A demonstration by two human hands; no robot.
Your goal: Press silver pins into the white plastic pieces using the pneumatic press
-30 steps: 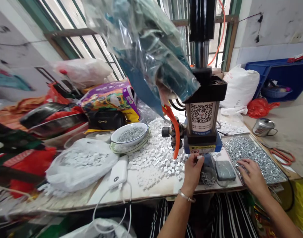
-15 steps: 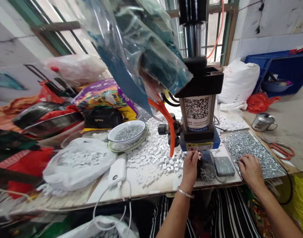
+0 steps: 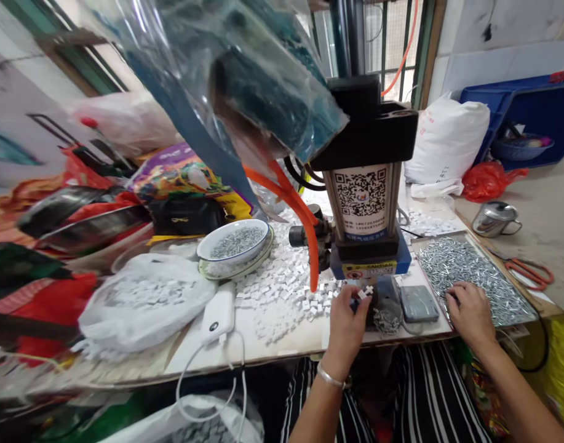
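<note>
Below the press (image 3: pixel 362 203) with the QR code, my left hand (image 3: pixel 347 323) pinches a small white cross-shaped piece (image 3: pixel 365 292) between thumb and fingers. My right hand (image 3: pixel 468 314) rests at the left edge of a tray (image 3: pixel 521 321) full of metal screws (image 3: pixel 470 271). Its fingers are bent together at the screws, and whatever they hold is too small to make out. Between my hands lie a small clear container of metal bits (image 3: pixel 387 317) and a grey box (image 3: pixel 419 303).
Loose white pieces (image 3: pixel 282 277) cover the table left of the press. Further left are a bowl of screws (image 3: pixel 238 243), a power bank (image 3: pixel 218 314) and a white plastic bag (image 3: pixel 146 301). A metal cup (image 3: pixel 495 219) and scissors (image 3: pixel 531 272) lie right. Orange tubes hang beside the press.
My left hand has drawn slightly left from under the press, and the white piece shows more clearly. My right hand stays at the tray's edge. The view has shifted a little.
</note>
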